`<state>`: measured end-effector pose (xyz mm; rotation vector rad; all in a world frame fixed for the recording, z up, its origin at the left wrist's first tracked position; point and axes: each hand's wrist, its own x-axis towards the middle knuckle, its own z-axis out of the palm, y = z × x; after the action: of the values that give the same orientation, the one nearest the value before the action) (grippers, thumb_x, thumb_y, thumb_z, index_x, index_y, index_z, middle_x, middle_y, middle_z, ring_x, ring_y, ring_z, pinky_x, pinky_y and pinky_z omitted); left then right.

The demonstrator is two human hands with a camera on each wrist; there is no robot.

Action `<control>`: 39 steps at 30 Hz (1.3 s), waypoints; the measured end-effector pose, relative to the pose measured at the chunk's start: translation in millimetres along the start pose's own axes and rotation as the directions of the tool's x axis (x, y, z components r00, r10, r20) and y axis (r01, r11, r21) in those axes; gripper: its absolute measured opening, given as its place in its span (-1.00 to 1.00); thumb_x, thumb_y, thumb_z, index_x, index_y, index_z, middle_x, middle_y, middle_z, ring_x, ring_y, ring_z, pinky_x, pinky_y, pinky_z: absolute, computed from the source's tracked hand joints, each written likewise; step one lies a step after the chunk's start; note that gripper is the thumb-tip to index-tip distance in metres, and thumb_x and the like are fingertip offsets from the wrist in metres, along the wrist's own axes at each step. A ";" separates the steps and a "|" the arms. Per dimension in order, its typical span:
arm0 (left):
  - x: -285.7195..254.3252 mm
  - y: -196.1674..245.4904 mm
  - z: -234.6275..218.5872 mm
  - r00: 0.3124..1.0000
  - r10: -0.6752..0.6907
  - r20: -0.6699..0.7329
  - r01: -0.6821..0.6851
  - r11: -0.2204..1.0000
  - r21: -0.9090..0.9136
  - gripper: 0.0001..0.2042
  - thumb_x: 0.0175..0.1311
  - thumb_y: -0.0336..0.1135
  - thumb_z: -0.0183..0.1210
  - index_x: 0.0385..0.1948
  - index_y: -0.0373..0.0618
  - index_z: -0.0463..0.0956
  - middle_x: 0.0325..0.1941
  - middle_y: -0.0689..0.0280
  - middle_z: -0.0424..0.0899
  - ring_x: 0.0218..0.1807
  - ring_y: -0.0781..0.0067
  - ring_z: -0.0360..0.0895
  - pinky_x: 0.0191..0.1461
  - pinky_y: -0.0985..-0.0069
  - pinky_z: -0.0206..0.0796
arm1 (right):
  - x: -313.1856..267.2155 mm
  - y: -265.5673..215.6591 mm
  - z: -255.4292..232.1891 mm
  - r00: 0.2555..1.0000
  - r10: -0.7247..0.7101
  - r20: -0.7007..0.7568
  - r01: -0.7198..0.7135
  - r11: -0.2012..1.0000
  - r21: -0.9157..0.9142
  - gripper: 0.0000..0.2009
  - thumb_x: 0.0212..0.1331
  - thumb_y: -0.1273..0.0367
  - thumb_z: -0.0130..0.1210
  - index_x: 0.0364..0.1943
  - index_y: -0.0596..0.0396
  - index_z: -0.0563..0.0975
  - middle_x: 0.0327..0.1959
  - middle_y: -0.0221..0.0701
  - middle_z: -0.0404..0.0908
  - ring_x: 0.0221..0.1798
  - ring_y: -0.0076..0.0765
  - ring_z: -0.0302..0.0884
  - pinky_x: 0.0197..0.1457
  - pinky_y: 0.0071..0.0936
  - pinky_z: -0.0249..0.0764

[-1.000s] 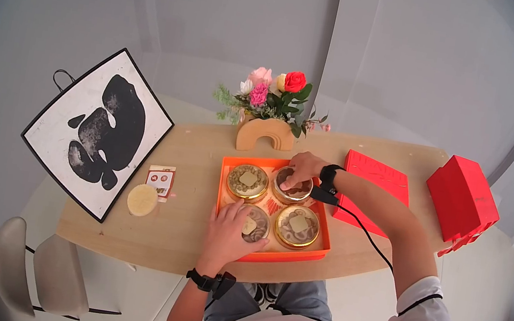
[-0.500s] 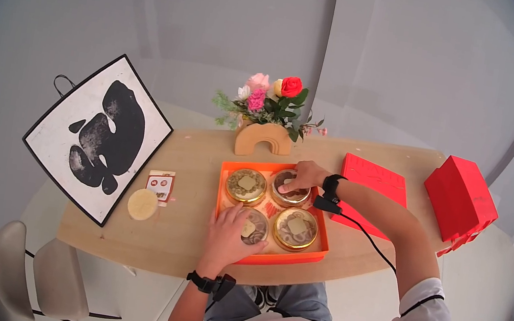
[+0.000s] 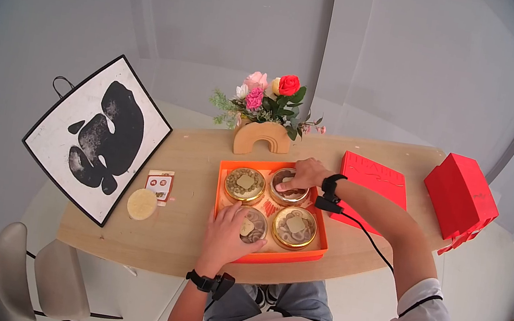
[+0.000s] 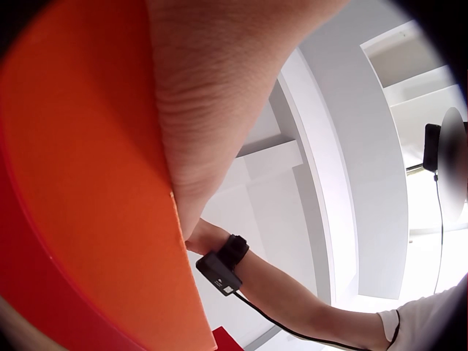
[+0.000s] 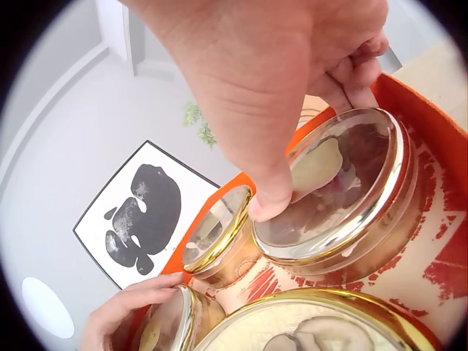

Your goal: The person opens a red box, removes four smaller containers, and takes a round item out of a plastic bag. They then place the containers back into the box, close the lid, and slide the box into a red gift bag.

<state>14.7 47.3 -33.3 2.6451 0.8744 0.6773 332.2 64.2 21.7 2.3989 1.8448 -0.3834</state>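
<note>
An orange-red box [image 3: 324, 238] on the table holds several round jars with clear lids and gold rims. My right hand [image 3: 309, 174] grips the back right jar [image 5: 344, 183]. Its thumb lies on the lid in the right wrist view, and its fingers reach down the far side. The front left jar [image 3: 255, 225] is held by my left hand [image 3: 229, 233], with fingers and thumb spread around it and part of the lid covered. The back left jar [image 3: 244, 185] and front right jar [image 3: 294, 228] stand untouched. In the left wrist view, the orange box wall hides the left fingertips.
A red embossed lid [image 3: 372, 188] lies to the right, with a red box [image 3: 462, 194] farther out. Flowers in an arched wooden vase [image 3: 262, 138] stand behind. On the left are a framed picture [image 3: 104, 138], a small card [image 3: 159, 186] and a pale round disc [image 3: 142, 204].
My right wrist has shifted slightly right and toward the body, while its hand stays at the back right jar. My left hand keeps its place around the front left jar.
</note>
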 end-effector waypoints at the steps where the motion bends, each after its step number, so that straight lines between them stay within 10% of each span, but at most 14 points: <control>1: 0.2 -0.1 0.0 1.000 0.000 0.002 0.000 1.000 0.003 -0.14 0.02 0.31 0.36 0.28 -0.12 0.45 0.43 0.09 0.42 0.47 0.11 0.30 0.59 -0.10 -0.12 | -3.1 -3.0 -2.7 1.000 0.022 0.005 -0.022 1.000 -0.008 0.04 -0.26 -0.60 0.11 -0.24 0.27 0.72 -0.23 -0.04 0.74 -0.03 0.08 0.69 0.08 -0.13 0.53; 11: -0.3 -0.4 1.4 1.000 0.011 -0.003 -0.011 1.000 0.006 -0.15 0.01 0.30 0.36 0.29 -0.11 0.45 0.44 0.11 0.42 0.46 0.11 0.31 0.60 -0.08 -0.12 | -19.7 -6.5 3.3 0.997 0.064 0.039 -0.067 0.995 0.078 0.02 -0.18 -0.55 0.14 -0.10 0.27 0.69 -0.07 -0.04 0.72 0.11 0.09 0.63 0.22 -0.12 0.43; 16: 1.3 1.0 -0.4 1.000 0.010 0.008 -0.010 1.000 -0.010 -0.16 0.01 0.30 0.36 0.28 -0.08 0.46 0.43 0.09 0.42 0.46 0.12 0.31 0.59 -0.07 -0.10 | -22.7 31.8 35.2 0.837 -0.065 -0.543 0.167 0.976 0.140 -0.14 0.17 -0.32 0.10 0.18 0.28 0.49 0.11 0.01 0.60 0.23 0.12 0.50 0.34 -0.06 0.37; 25: 1.2 1.6 4.2 1.000 -0.009 -0.014 0.009 0.998 -0.060 -0.20 -0.02 0.26 0.40 0.23 -0.06 0.49 0.41 0.07 0.44 0.45 0.08 0.32 0.51 -0.06 0.03 | -121.0 156.2 58.6 0.812 0.312 -0.493 -0.251 0.950 0.187 -0.15 0.08 -0.21 0.26 0.32 0.13 0.42 0.37 -0.03 0.38 0.45 0.18 0.23 0.46 0.09 0.26; 33: 3.0 4.3 2.1 1.000 0.007 0.012 -0.006 1.000 -0.030 -0.21 -0.03 0.23 0.42 0.22 -0.07 0.50 0.42 0.08 0.43 0.42 0.06 0.36 0.49 0.00 0.10 | -128.6 125.6 111.8 0.890 -0.090 -0.447 0.098 0.995 -0.005 -0.21 0.22 -0.29 0.05 0.39 -0.08 0.40 0.56 -0.01 0.11 0.64 0.24 -0.13 0.61 0.22 -0.07; 39: 3.8 13.2 -6.2 0.999 -0.022 0.027 0.023 1.000 -0.010 -0.22 -0.06 0.17 0.46 0.22 -0.05 0.49 0.42 0.08 0.43 0.40 0.02 0.37 0.47 0.05 0.14 | -119.5 116.5 126.2 0.873 -0.021 -0.486 0.027 1.000 0.004 -0.36 0.21 -0.14 0.08 0.21 0.01 0.50 0.59 -0.10 0.08 0.66 0.17 -0.14 0.60 0.38 -0.25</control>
<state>20.6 40.0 -21.5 2.6254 0.8898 0.6373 397.6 -107.0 -79.2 2.6603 2.0521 0.2446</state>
